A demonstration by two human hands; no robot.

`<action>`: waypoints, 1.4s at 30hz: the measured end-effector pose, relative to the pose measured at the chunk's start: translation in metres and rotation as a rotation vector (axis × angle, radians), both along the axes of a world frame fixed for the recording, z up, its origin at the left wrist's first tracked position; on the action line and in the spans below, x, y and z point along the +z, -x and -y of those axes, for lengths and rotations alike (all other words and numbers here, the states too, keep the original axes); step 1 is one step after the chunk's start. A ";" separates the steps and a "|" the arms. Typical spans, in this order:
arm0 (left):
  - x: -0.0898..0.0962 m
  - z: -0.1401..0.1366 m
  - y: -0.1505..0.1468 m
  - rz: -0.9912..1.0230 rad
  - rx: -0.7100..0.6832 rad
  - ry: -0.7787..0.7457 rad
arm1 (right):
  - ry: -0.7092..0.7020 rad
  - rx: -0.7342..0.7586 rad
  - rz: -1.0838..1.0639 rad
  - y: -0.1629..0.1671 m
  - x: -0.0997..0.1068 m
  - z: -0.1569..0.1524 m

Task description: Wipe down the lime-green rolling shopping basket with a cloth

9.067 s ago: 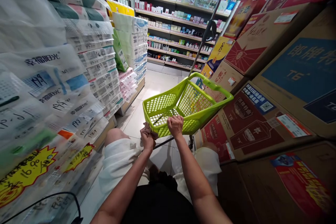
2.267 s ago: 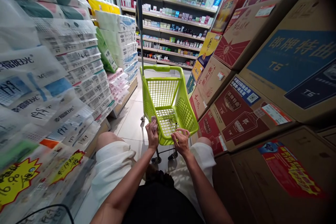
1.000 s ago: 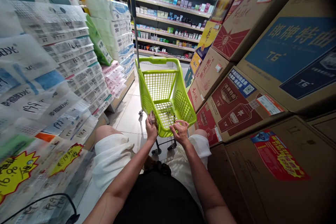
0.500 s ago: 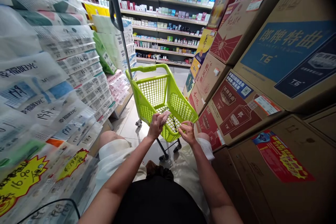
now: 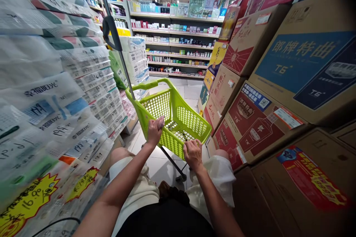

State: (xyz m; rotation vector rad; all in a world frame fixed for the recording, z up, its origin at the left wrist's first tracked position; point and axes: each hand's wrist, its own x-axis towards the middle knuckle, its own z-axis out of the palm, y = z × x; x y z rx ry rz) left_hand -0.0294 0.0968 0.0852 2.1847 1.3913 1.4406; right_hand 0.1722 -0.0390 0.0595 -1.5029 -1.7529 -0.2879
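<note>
A lime-green shopping cart (image 5: 191, 118) with a lattice basket stands in front of my knees, its basket showing nothing but the mesh floor. My left hand (image 5: 154, 131) is closed around a small crumpled pinkish cloth (image 5: 161, 121), whose exact kind I cannot make out. That hand is at the basket's near left side. My right hand (image 5: 193, 152) has its fingers curled over the near rim of the basket. A grey pole with a dark hook-like clip (image 5: 111, 31) rises from the cart's left handle corner.
Plastic-wrapped tissue packs (image 5: 91, 81) with handwritten prices are piled on the left. Cardboard cartons (image 5: 308, 52) are stacked close on the right. Shelves of small boxed goods (image 5: 178, 31) cross the back. Pale floor tiles (image 5: 186, 85) lie beyond the cart.
The view has tilted up. My left hand has moved left with the cloth, and my right hand has closed over the near rim. The cart has turned slightly.
</note>
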 end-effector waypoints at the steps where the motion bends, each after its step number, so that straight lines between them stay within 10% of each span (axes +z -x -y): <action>1: 0.001 0.000 0.002 -0.055 -0.084 -0.024 | -0.002 -0.002 0.009 0.001 -0.002 0.000; 4: 0.007 0.000 0.010 -0.221 -0.301 -0.051 | -0.022 0.004 0.004 -0.004 -0.007 0.000; 9: 0.019 -0.015 0.034 -0.069 0.044 -0.038 | -0.016 0.013 -0.026 -0.014 -0.007 0.000; 14: 0.024 -0.023 0.055 -0.272 -0.360 -0.035 | -0.019 -0.002 -0.050 -0.021 -0.008 -0.001; 18: 0.037 -0.034 0.070 -0.066 0.040 -0.067 | -0.002 0.009 -0.075 -0.027 -0.009 -0.001; 24: 0.052 -0.041 0.091 -0.276 -0.221 -0.019 | 0.005 0.008 -0.109 -0.027 -0.012 0.000; 30: 0.060 -0.066 0.119 -0.064 0.380 -0.133 | 0.000 0.024 -0.071 -0.030 -0.018 -0.002; 35: 0.050 -0.067 0.120 -0.269 0.057 -0.132 | -0.004 0.043 -0.026 -0.035 -0.024 -0.005; 42: 0.027 -0.063 0.125 -0.042 0.330 -0.167 | 0.009 0.023 -0.083 -0.030 -0.018 0.000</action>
